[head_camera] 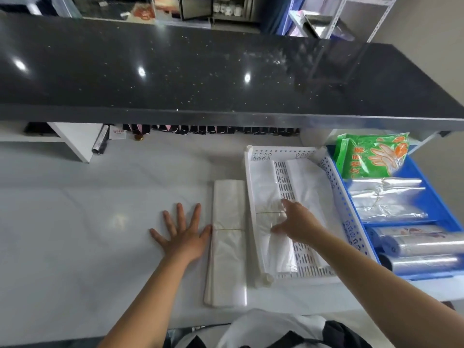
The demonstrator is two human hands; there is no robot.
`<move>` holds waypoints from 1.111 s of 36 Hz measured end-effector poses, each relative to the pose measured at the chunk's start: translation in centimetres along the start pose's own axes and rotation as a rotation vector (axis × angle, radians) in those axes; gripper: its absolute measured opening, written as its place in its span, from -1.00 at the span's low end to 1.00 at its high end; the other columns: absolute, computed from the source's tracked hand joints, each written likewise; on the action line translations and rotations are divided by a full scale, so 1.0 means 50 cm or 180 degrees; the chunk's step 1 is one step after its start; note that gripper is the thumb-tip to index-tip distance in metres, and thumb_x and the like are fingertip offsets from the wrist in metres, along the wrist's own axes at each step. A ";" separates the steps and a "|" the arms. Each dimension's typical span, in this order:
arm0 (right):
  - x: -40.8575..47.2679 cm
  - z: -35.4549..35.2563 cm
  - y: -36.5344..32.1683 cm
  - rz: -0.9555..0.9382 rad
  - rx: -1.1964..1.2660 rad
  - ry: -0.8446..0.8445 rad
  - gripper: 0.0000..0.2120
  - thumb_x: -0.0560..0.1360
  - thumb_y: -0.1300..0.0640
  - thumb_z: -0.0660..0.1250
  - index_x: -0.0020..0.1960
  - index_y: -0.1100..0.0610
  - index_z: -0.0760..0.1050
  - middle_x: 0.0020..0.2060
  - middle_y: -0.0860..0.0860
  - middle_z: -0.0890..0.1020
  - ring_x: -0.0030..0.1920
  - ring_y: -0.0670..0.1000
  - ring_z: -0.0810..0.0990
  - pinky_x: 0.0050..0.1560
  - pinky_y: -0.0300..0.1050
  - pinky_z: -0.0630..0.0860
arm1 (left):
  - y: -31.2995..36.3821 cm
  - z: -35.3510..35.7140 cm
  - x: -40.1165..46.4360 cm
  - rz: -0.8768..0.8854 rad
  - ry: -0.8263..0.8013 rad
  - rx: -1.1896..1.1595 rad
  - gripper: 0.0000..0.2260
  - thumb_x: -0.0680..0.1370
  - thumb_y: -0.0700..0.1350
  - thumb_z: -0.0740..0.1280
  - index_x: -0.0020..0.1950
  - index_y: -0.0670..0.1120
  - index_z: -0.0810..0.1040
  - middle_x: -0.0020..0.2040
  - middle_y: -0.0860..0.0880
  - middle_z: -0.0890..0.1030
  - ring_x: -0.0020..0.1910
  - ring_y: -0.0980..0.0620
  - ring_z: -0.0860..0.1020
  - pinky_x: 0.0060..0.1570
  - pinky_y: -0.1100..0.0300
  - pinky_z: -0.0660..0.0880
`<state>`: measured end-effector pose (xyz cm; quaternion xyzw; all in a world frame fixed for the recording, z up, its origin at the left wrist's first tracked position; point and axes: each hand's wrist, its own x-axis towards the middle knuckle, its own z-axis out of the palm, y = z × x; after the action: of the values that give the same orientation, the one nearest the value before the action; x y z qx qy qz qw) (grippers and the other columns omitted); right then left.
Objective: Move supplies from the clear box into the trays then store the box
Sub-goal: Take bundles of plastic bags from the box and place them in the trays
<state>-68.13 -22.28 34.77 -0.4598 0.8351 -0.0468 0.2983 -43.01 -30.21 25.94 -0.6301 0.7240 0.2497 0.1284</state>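
Observation:
A white perforated tray [336, 194] sits on the white counter and holds two bundles of clear plastic bags. My right hand [296, 222] rests on the left bundle [266, 197] in that tray, fingers spread over its rubber band. Another banded bundle of plastic bags [227, 247] lies on the counter just left of the tray. My left hand [182, 234] lies flat and open on the counter, its thumb touching that bundle's left edge. A blue tray [431, 197] to the right holds green glove packets [371, 156], clear bags [386, 199] and film rolls [421, 247]. No clear box is visible.
A black speckled upper counter [226, 71] overhangs the back of the work surface. Beneath it stand a row of dark bottles [213, 129] and a white shelf block [72, 141]. Metal shelving [351, 18] stands behind at the far right.

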 end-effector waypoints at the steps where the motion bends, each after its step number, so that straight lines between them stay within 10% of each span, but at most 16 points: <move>1: -0.003 -0.001 -0.005 -0.0071 -0.0368 0.0098 -0.27 0.36 -0.05 0.54 0.42 0.08 0.31 0.29 0.14 0.46 0.01 0.10 0.55 -0.08 -0.08 0.54 | 0.000 -0.001 -0.001 0.0000 0.0002 -0.0001 -0.40 0.55 0.41 -0.14 0.51 0.33 -0.32 0.58 0.04 -0.38 0.54 -0.20 -0.40 0.33 -0.48 -0.30; 6: 0.015 -0.008 -0.017 -0.0720 -0.1224 0.0170 -0.04 0.31 -0.23 0.50 0.56 -0.09 0.08 0.56 0.03 0.15 0.52 0.17 0.16 0.42 0.28 0.26 | -0.001 -0.006 -0.002 0.0015 -0.0033 -0.0020 -0.40 0.56 0.40 -0.14 0.52 0.33 -0.32 0.58 0.03 -0.40 0.53 -0.20 -0.41 0.33 -0.48 -0.31; 13: 0.035 -0.025 -0.053 -0.0861 -0.1354 -0.0258 -0.13 0.21 -0.12 0.60 0.42 0.03 0.33 0.28 0.02 0.54 0.18 0.12 0.58 0.16 0.13 0.55 | -0.003 -0.031 -0.006 0.0042 -0.0129 -0.0211 -0.39 0.57 0.33 0.07 0.54 0.37 -0.17 0.60 0.06 -0.34 0.55 -0.16 -0.37 0.35 -0.45 -0.29; 19: 0.033 -0.017 -0.045 -0.0956 -0.1327 -0.0116 -0.15 0.23 -0.10 0.60 0.42 0.04 0.34 0.26 0.04 0.55 0.16 0.13 0.59 0.12 0.09 0.57 | 0.012 -0.035 -0.078 0.0082 0.0309 -0.1483 -0.48 0.50 0.06 0.33 0.46 0.03 0.41 0.50 -0.09 0.36 0.48 -0.10 0.31 0.44 -0.02 0.27; 31: 0.054 0.001 -0.027 -0.1133 -0.1300 -0.0106 -0.16 0.22 -0.17 0.59 0.38 0.07 0.34 0.23 0.07 0.53 0.18 0.15 0.57 0.12 0.15 0.57 | 0.108 0.000 -0.146 -0.0181 -0.0010 -0.1612 -0.20 0.38 0.05 0.52 0.47 0.17 0.12 0.36 -0.05 0.36 0.22 -0.18 0.53 0.17 -0.04 0.53; 40: 0.061 0.011 0.016 -0.1321 -0.0972 -0.0123 -0.07 0.30 -0.27 0.49 0.52 0.01 0.18 0.50 0.07 0.29 0.48 0.19 0.28 0.34 0.29 0.41 | 0.089 -0.030 -0.139 -0.0483 -0.0701 -0.2526 -0.37 0.32 -0.20 0.60 0.33 -0.01 0.45 0.14 0.01 0.62 0.08 -0.02 0.62 0.14 0.00 0.58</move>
<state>-69.64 -24.11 32.64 -0.6618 0.7144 0.0284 0.2253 -45.93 -24.72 31.57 -0.6518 0.5051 0.5650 -0.0297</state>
